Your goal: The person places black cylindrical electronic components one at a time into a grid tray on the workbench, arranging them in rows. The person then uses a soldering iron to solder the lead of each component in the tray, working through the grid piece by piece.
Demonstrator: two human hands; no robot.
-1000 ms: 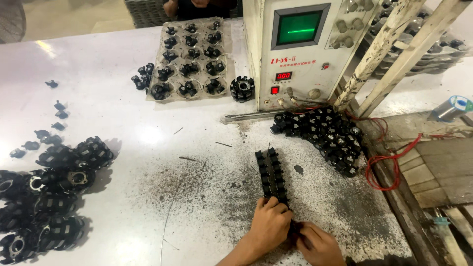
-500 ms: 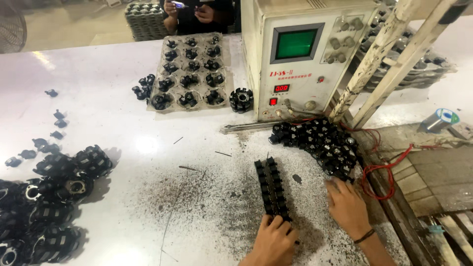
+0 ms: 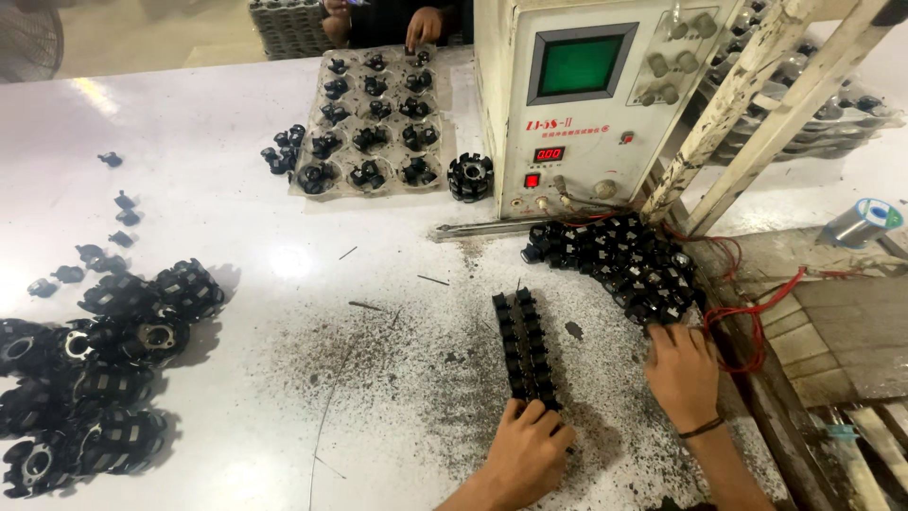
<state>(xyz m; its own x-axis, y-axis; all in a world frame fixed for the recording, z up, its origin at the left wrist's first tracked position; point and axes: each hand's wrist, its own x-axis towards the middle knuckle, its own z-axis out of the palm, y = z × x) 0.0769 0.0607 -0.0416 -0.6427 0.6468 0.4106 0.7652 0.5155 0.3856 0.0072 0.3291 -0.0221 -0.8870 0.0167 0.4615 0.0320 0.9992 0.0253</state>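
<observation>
Black plastic parts lie in a double row (image 3: 526, 348) on the white table (image 3: 218, 189), and the left hand (image 3: 526, 452) rests at the near end of this row. Its fingers (image 3: 539, 414) are curled and touch the nearest pieces; I cannot tell if they really grasp one or only press on it. The row runs from these fingers away to the far side, a little tilted to the left.

The right hand (image 3: 683, 367) lies flat to the right of the row, apart from it, with fingers (image 3: 673, 338) stretched out and loose. The fingertips touch the near edge of a pile of small black parts (image 3: 615, 260). Just right of this hand are red wires (image 3: 747, 317) and the wooden edge of the table, so there is little room on that side.

To the left of the row the table is dusty with dark filings (image 3: 378, 350) and open up to a heap of larger black round parts (image 3: 95, 360) at the left edge. Far from the hands stands a beige test machine with a green screen (image 3: 579, 71), and left of it a grey tray (image 3: 305, 185) holding black parts in cups. Another person's hands (image 3: 426, 24) are at the far edge of that tray.
</observation>
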